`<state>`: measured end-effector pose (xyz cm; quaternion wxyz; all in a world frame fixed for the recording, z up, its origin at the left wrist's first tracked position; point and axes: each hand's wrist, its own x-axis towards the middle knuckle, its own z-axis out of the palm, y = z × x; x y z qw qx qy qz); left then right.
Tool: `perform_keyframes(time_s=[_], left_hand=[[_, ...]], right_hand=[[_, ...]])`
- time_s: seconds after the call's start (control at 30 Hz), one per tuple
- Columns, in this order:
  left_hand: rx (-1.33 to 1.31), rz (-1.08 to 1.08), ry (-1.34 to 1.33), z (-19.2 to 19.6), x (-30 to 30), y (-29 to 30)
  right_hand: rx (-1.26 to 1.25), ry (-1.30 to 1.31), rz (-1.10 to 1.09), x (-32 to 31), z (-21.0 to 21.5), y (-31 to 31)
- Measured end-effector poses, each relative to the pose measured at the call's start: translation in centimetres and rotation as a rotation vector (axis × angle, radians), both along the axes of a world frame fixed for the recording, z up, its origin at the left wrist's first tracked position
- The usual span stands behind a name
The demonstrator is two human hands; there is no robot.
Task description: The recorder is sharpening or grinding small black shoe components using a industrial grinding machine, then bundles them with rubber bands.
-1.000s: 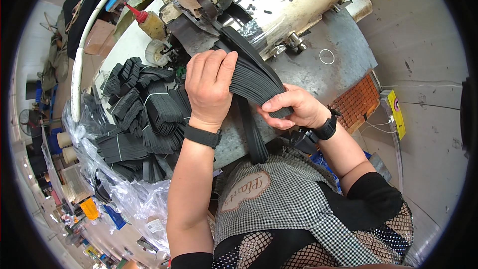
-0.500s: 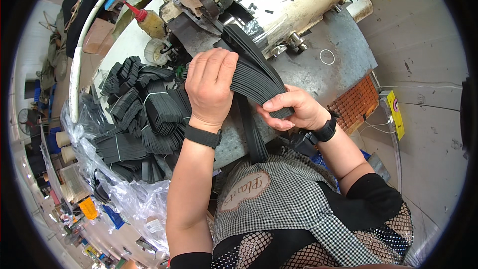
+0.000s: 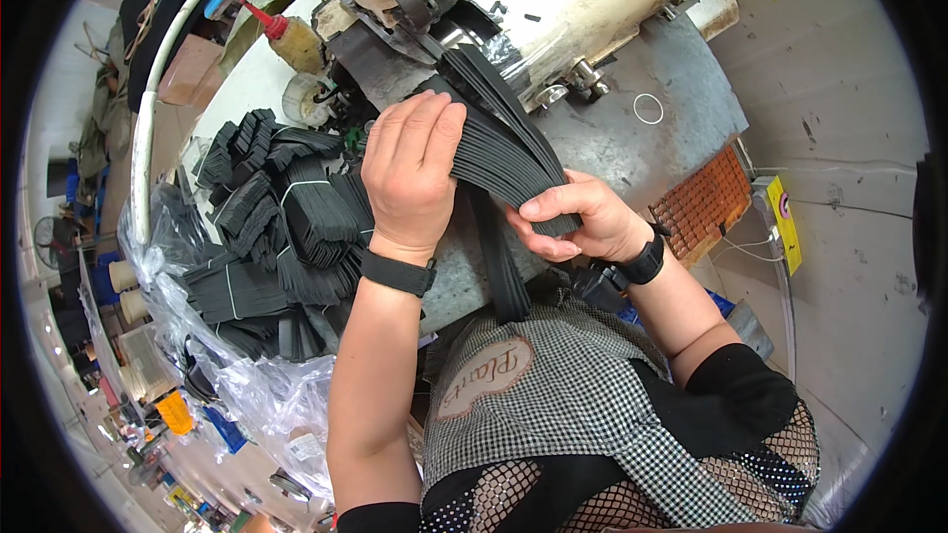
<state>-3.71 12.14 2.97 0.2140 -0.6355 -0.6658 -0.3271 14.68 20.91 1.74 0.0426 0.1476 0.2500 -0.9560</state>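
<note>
A fanned bundle of black flat strips (image 3: 509, 153) stretches between my two hands in front of the sewing machine (image 3: 410, 5). My left hand (image 3: 410, 168) lies over the bundle's left part, with its fingers bent down on it. My right hand (image 3: 583, 217) grips the right end between the thumb above and the fingers below. Folded strips (image 3: 489, 79) rise behind the bundle toward the machine's needle area. Another strip stack (image 3: 502, 271) hangs down from under the bundle toward my apron. The left fingertips are partly hidden.
Tied bundles of black strips (image 3: 316, 207) are heaped to the left, above a clear plastic bag (image 3: 267, 405). A red-tipped bottle (image 3: 291, 39) stands behind them. A white ring (image 3: 648, 109) lies on the grey table (image 3: 681, 69). Black scraps are scattered on the machine bed.
My left hand has shifted slightly left and down along the bundle. My right hand keeps nearly the same place and grip.
</note>
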Motion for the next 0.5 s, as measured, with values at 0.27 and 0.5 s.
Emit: perform_keyframes(time_s=[0.27,0.5], left_hand=[[-0.017,0.017,-0.017,0.46,-0.16,0.05],[-0.024,-0.003,-0.011,0.06,0.15,0.16]], right_hand=[[-0.022,0.01,0.002,-0.36,0.28,0.25],[-0.054,0.02,-0.008,0.18,-0.38,0.13]])
